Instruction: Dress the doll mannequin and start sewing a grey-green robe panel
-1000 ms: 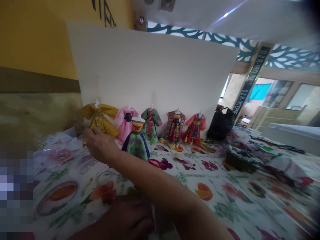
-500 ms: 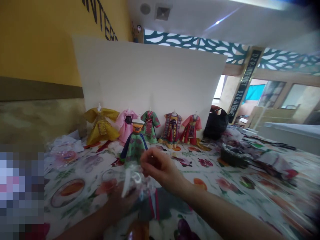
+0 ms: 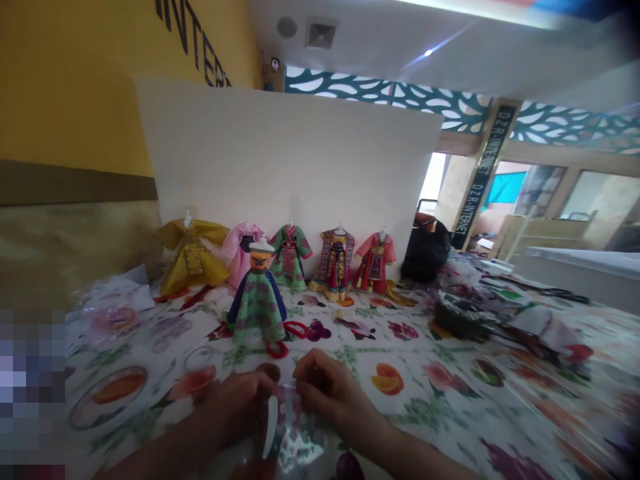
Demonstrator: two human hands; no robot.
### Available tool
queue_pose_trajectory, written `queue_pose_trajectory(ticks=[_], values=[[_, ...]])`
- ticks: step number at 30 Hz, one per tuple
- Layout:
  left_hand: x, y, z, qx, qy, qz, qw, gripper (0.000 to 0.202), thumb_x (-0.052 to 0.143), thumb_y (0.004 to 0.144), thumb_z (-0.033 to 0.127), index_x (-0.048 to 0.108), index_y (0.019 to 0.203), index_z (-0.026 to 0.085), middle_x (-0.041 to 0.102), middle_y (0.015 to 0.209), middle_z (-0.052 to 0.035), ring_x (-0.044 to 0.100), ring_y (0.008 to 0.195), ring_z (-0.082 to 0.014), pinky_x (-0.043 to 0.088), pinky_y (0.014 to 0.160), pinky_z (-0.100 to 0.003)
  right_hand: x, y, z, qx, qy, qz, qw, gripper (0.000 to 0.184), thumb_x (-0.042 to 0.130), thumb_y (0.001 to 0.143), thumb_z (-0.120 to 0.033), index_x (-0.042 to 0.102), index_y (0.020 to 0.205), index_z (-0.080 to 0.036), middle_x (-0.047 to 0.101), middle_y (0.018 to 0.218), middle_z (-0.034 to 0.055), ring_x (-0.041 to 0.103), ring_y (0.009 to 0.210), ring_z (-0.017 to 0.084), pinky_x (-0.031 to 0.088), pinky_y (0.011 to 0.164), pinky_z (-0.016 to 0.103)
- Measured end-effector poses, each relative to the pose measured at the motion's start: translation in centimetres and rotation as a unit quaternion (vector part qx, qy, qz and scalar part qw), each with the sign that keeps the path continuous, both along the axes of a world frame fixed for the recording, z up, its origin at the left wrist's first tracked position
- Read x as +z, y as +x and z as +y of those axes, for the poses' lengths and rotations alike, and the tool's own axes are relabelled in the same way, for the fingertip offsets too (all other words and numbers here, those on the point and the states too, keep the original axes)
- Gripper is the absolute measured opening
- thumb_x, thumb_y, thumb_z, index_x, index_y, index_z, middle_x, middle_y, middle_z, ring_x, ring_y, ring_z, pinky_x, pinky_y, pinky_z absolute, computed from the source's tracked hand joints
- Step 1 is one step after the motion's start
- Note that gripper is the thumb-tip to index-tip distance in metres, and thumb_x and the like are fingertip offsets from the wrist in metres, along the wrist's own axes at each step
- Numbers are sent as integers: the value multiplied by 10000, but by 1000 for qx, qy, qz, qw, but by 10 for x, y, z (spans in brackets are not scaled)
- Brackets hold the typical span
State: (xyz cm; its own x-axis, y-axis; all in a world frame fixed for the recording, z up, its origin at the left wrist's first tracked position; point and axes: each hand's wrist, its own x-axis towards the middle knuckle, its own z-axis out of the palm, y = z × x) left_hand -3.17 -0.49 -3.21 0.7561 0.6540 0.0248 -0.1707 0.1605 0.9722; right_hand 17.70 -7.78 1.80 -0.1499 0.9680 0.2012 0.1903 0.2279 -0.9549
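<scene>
Low in the head view, my left hand (image 3: 243,400) and my right hand (image 3: 333,397) are both closed on the upper edge of a clear plastic bag (image 3: 300,447). Light glints off the bag, and spotted or printed material shows through it. A white curved strip (image 3: 271,427) sticks up beside my left fingers; what it belongs to I cannot make out. Just beyond my hands stands a doll-size dress (image 3: 257,300) in green and blue with an orange top, on a small white stand. Red scissors handles (image 3: 290,337) lie by its hem.
Along a white board (image 3: 295,153) stand several small garments, among them a yellow gown (image 3: 194,260) and a red robe (image 3: 376,263). Crumpled clear plastic (image 3: 110,307) lies at left. To the right are a dark basket (image 3: 463,317) and a black bag (image 3: 425,250). A fruit-print cloth (image 3: 410,360) covers the table.
My right hand has come down to the bag, near my left hand, which has also shifted. The grey-green cloth below my hands no longer shows. The red handles have come into sight.
</scene>
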Motion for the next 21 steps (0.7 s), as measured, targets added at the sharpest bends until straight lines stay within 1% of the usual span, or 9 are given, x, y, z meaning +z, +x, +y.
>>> queue_pose_trajectory(ticks=[1, 2, 4, 6, 7, 11, 13, 17, 21], values=[[-2, -1, 1, 0, 8, 10, 1000, 606, 704, 672, 730, 691, 843, 149, 654, 738, -55, 597, 618, -162, 462, 595, -271, -1, 1, 0, 1, -5, 1, 1000, 71, 613, 859, -219, 552, 868, -185, 507, 683, -37, 428, 603, 96, 315, 539, 227], [-3, -3, 1, -15, 29, 35, 999, 569, 719, 695, 689, 690, 883, 153, 641, 709, -35, 568, 584, -138, 434, 567, -246, -2, 2, -1, 1, -8, 1, 1000, 70, 610, 863, -220, 549, 864, -187, 514, 684, -35, 436, 604, 97, 322, 541, 227], [-1, -6, 1, -37, 92, 76, 992, 478, 714, 762, 611, 684, 929, 164, 664, 762, -35, 581, 630, -136, 423, 576, -230, -2, 2, -1, -5, -9, -1, 1000, 64, 610, 861, -214, 552, 856, -188, 521, 691, -31, 443, 607, 98, 330, 543, 227], [4, -7, 0, -34, 137, 103, 985, 407, 693, 807, 559, 672, 903, 164, 677, 811, -39, 600, 693, -144, 433, 604, -229, -1, 2, -2, -13, -2, -8, 1000, 56, 619, 850, -203, 565, 856, -186, 516, 705, -30, 433, 613, 96, 325, 543, 226], [6, -7, -1, -26, 146, 109, 983, 397, 687, 815, 551, 661, 879, 161, 674, 807, -37, 600, 700, -143, 432, 607, -227, 0, 1, -2, -14, -3, -9, 1000, 56, 621, 849, -203, 569, 858, -186, 510, 707, -31, 424, 611, 95, 321, 539, 226], [16, -5, -5, -35, 113, 114, 986, 457, 680, 795, 600, 606, 855, 153, 645, 714, -17, 578, 608, -129, 415, 566, -228, 1, 0, -4, -5, -9, 11, 1000, 87, 621, 874, -233, 561, 923, -193, 465, 675, -52, 388, 580, 88, 294, 516, 226], [20, -4, -7, -40, 102, 113, 987, 465, 678, 797, 606, 594, 851, 151, 632, 689, -9, 576, 596, -125, 410, 575, -231, 2, 0, -5, -9, -8, 24, 1000, 137, 636, 878, -252, 556, 976, -198, 481, 707, -51, 391, 580, 83, 290, 512, 223], [23, -6, -8, -13, 132, 115, 985, 428, 660, 833, 569, 613, 835, 143, 625, 740, -14, 572, 664, -123, 402, 629, -234, 4, 1, -4, -9, -22, 43, 999, 239, 677, 873, -325, 560, 1033, -192, 517, 773, -38, 428, 595, 76, 306, 522, 222], [23, -8, -7, 7, 141, 120, 983, 433, 656, 824, 579, 626, 846, 148, 616, 753, -16, 563, 678, -132, 402, 638, -246, 2, 0, -1, 23, -39, 72, 996, 381, 754, 807, -414, 575, 1046, -178, 478, 708, -57, 417, 595, 77, 307, 542, 224]])
